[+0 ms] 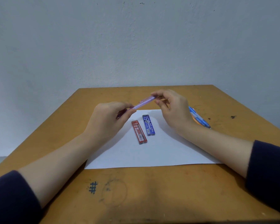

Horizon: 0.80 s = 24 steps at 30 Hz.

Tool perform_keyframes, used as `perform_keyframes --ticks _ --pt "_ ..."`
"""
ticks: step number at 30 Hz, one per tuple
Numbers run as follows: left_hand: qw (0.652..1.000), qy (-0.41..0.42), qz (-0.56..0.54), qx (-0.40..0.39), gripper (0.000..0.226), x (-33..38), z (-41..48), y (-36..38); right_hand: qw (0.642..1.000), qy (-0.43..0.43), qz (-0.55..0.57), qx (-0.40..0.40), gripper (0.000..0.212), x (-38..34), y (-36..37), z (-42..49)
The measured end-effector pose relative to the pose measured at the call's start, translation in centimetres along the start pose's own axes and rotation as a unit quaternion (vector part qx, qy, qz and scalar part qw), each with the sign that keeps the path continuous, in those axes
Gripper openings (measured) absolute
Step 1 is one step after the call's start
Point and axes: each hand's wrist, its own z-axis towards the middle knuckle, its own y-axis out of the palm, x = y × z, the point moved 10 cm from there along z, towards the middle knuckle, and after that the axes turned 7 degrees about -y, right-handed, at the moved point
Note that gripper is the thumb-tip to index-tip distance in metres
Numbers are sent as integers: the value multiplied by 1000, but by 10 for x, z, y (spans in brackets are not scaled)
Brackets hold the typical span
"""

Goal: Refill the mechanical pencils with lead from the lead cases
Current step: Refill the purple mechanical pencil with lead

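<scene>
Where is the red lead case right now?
In the head view, the red lead case lies on the white paper, just left of the blue lead case.

Pencils: two, purple pencil (144, 102), blue pencil (200, 118)
Lead cases: two, red case (139, 132), blue case (148, 125)
Paper: one sheet (152, 152)
Bench (152, 191): one

Translucent purple pencil (142, 102) slants between left hand (107, 118) and right hand (173, 110); red lead case (139, 132) and blue lead case (148, 125) lie flat beneath them; blue pencil (199, 118) lies behind the right hand
</scene>
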Motion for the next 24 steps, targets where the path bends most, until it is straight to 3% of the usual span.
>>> perform_keyframes --ticks 3,8,17,21,24 --pt "1000 13 -4 8 24 1 0 -3 998 -59 -19 8 23 -11 -6 3" --pt "1000 8 -7 19 19 -2 3 -8 996 -81 0 22 24 -9 -12 4" --pt "999 -47 -6 12 19 -15 2 -8 999 -13 -3 47 28 15 -26 11" --pt "997 -79 -12 6 17 -20 2 -6 995 -45 -74 -45 31 14 -8 10" --pt "994 -105 -19 -2 18 -23 1 -4 958 -34 -174 -226 31 26 32 -2"
